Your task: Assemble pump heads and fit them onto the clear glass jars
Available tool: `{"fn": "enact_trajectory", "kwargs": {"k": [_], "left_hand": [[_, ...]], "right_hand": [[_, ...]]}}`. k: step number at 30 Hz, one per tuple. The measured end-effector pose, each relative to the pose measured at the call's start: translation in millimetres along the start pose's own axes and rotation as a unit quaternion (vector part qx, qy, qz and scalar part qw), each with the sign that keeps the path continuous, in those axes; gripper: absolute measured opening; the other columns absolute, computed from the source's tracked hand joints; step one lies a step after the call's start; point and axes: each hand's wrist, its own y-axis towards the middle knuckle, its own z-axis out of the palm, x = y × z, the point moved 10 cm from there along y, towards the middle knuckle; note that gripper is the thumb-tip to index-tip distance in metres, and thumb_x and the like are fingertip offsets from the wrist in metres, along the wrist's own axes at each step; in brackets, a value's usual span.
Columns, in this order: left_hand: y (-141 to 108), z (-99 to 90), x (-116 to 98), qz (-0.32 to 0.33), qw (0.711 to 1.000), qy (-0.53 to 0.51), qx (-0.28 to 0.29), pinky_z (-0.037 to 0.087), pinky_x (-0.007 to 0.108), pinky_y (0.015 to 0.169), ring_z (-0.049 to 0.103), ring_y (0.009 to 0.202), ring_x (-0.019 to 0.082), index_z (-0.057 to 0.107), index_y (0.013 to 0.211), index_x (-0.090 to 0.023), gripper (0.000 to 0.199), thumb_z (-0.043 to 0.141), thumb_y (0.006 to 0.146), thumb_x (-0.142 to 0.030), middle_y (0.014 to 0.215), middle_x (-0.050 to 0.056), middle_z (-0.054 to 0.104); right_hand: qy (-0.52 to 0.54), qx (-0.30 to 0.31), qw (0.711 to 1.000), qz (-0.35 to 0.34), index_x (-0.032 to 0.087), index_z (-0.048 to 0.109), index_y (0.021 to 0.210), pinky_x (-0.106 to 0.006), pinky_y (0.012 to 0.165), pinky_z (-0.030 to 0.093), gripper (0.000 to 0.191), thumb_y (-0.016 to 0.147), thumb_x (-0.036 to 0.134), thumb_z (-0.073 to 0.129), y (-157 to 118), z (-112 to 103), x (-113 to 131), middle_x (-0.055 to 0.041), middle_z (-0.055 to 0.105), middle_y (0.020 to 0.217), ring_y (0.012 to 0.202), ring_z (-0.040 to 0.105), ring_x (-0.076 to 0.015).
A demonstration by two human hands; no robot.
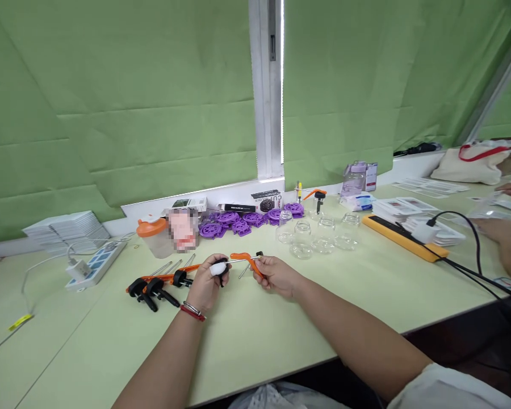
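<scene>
Above the table, both hands hold one assembly: a black cap with a thin metal rod and a curved orange handle [241, 257]. My left hand [206, 284] is closed round the black cap [224, 278] end; something white covers its thumb. At the other end, my right hand [276, 275] pinches the rod's tip and the orange handle, and a small dark piece [259, 254] shows by its fingertips. Left of my left hand lie several similar assemblies, with black caps [155, 287], metal rods and orange handles.
Several clear glass jars [324, 243] stand beyond my right hand, behind them a jar with a black-and-orange top [319, 200]. Purple plastic parts [241, 227] are piled near the wall. An orange-lidded cup [151, 230], white power strip [97, 266] and yellow power strip [402, 238] flank them. Another person's hand [500, 230] is at right.
</scene>
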Motion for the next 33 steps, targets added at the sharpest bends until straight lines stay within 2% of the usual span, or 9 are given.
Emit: {"fn": "enact_trajectory", "kwargs": {"k": [6,10,13,17,21,23,25,30,33], "left_hand": [[-9,23.8,-2,0.019,0.997,0.022,0.077,0.034,0.024,0.057,0.046,0.059,0.009,0.061,0.090,-0.017,0.032,0.066,0.058,-0.013,0.073,0.000,0.056],[-13,33.3,0,0.020,0.993,0.024,0.111,0.033,0.026,0.057,0.045,0.063,0.011,0.062,0.093,-0.014,0.028,0.064,0.070,-0.030,0.077,0.004,0.056],[-11,30.7,4,0.014,0.995,0.034,0.094,0.032,0.026,0.056,0.044,0.061,0.012,0.063,0.093,-0.013,0.032,0.052,0.082,-0.041,0.074,0.004,0.054],[-7,24.7,7,0.001,0.996,0.054,0.067,0.031,0.025,0.054,0.043,0.058,0.011,0.063,0.088,-0.013,0.024,0.055,0.082,-0.035,0.068,0.002,0.053],[-2,8.0,-3,0.034,0.999,0.034,0.011,0.031,0.024,0.053,0.046,0.055,0.010,0.062,0.086,-0.014,0.021,0.053,0.082,-0.033,0.065,0.001,0.053],[2,-3.7,-7,0.053,0.998,0.015,-0.027,0.033,0.024,0.053,0.047,0.053,0.010,0.061,0.087,-0.015,0.022,0.051,0.083,-0.034,0.065,0.001,0.054],[4,-15.7,-10,0.064,0.996,-0.004,-0.068,0.034,0.025,0.052,0.048,0.052,0.011,0.061,0.086,-0.015,0.021,0.051,0.082,-0.034,0.064,0.001,0.054],[5,-27.9,-11,0.080,0.990,-0.018,-0.113,0.036,0.025,0.050,0.048,0.050,0.011,0.061,0.083,-0.014,0.021,0.052,0.080,-0.033,0.061,0.001,0.054],[5,-29.3,-11,0.083,0.989,-0.021,-0.117,0.037,0.025,0.050,0.049,0.051,0.011,0.061,0.084,-0.014,0.022,0.053,0.080,-0.034,0.064,0.001,0.055]], "right_hand": [[-0.048,0.035,0.998,-0.027,0.016,0.057,0.081,-0.019,0.043,0.026,0.035,0.076,0.050,0.062,-7,11,2,0.0035,0.051,0.057,0.044,0.036,-0.0047],[-0.066,0.030,0.997,-0.037,0.016,0.056,0.077,-0.019,0.044,0.026,0.034,0.076,0.049,0.063,-9,14,3,0.0033,0.052,0.057,0.045,0.037,-0.0046],[-0.072,0.015,0.997,-0.030,0.016,0.055,0.077,-0.018,0.043,0.026,0.034,0.074,0.049,0.065,-7,13,-2,0.0035,0.053,0.058,0.045,0.036,-0.0044],[-0.096,0.004,0.995,-0.025,0.016,0.056,0.081,-0.018,0.043,0.027,0.034,0.076,0.049,0.062,-2,10,-7,0.0025,0.055,0.061,0.045,0.038,-0.0050],[-0.244,-0.069,0.966,-0.060,0.015,0.059,0.082,-0.021,0.047,0.033,0.033,0.089,0.042,0.043,-1,-6,2,-0.0012,0.057,0.066,0.048,0.042,-0.0076],[-0.400,-0.107,0.903,-0.117,0.015,0.062,0.085,-0.024,0.057,0.040,0.026,0.091,0.030,0.040,-4,-7,17,-0.0041,0.062,0.077,0.059,0.050,-0.0105],[-0.565,-0.100,0.800,-0.176,0.017,0.064,0.090,-0.027,0.069,0.042,0.022,0.088,0.017,0.042,-5,10,28,-0.0064,0.064,0.090,0.077,0.056,-0.0146],[-0.819,0.043,0.515,-0.248,0.011,0.063,0.089,-0.032,0.070,0.041,0.019,0.083,0.008,0.045,4,77,5,-0.0123,0.064,0.089,0.086,0.056,-0.0220],[-0.864,0.106,0.420,-0.258,0.009,0.062,0.086,-0.033,0.065,0.039,0.016,0.081,0.007,0.047,13,101,-10,-0.0148,0.066,0.082,0.078,0.059,-0.0227]]}}
